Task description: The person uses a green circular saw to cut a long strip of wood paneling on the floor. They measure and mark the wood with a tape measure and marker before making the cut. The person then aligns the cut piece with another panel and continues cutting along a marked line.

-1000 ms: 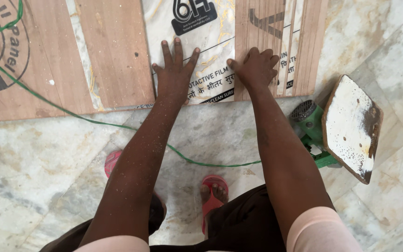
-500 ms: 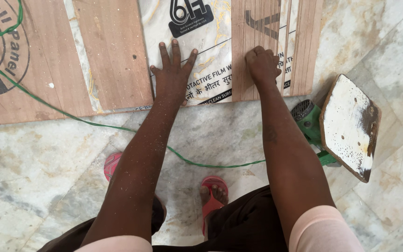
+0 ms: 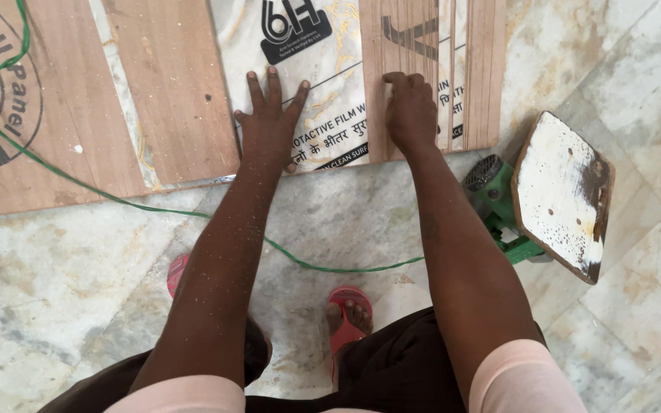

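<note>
A pale marble floor [image 3: 330, 222] fills the room underfoot, and on it, towards the far edge, lie flat brown plywood panels and a glossy marble-patterned laminate sheet with a protective film [image 3: 323, 84]. The left hand [image 3: 268, 126] rests flat on that sheet near its closest edge, fingers spread wide. The right hand [image 3: 411, 115] is on a narrow brown wooden strip [image 3: 403, 76] that lies over the sheet's right side, fingers curled down onto it; half a second ago the knuckles sat a little lower and more bunched, so it has crept up the strip, which looks like pressing it into line. I can't quite tell whether the fingertips grip an edge or simply push. A thin green cable [image 3: 116, 200] trails across the floor to a green power tool with a worn white base plate [image 3: 560, 195] at the right.
</note>
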